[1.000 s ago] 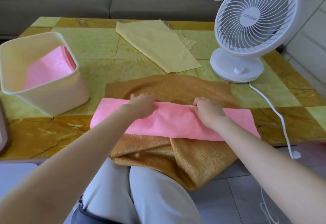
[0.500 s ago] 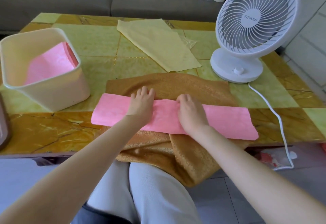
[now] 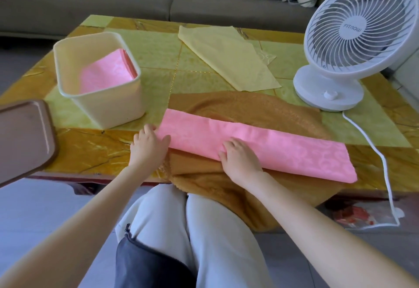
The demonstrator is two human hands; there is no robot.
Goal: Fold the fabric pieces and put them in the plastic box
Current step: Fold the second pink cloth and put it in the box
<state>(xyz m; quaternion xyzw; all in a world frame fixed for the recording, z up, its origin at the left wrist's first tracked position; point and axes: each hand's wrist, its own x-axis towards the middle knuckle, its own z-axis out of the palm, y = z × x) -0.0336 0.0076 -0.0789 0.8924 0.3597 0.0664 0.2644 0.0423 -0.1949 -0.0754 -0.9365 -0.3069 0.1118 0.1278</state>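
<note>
**Pink strip goes under the hands, box waits at the left**

Head view: A long, narrow pink fabric strip [image 3: 272, 149] lies on a brown-gold cloth [image 3: 238, 106] at the near edge of the table [image 3: 90, 151], slanting from left to near right. The left hand [image 3: 148, 145] is at the strip's left end, thumb on top and fingers curled at the edge, apparently pinching it. The right hand [image 3: 240, 158] rests on the strip's middle, fingers loosely bent and pressing down, gripping nothing.

The fabric looks thin, light and limp, likely to slide on the glossy cloth beneath. It is best taken by an end edge or its corners, with the other hand pinning the fold line.

The plastic box [image 3: 108, 111] stands just left of the strip, one folded pink piece [image 3: 104, 74] already inside. A pale yellow fabric [image 3: 226, 58] lies unfolded farther back.

The only writing is on the hub of the white fan [image 3: 360, 27] at far right — seemingly "FITNOW", though not crisp.
</note>
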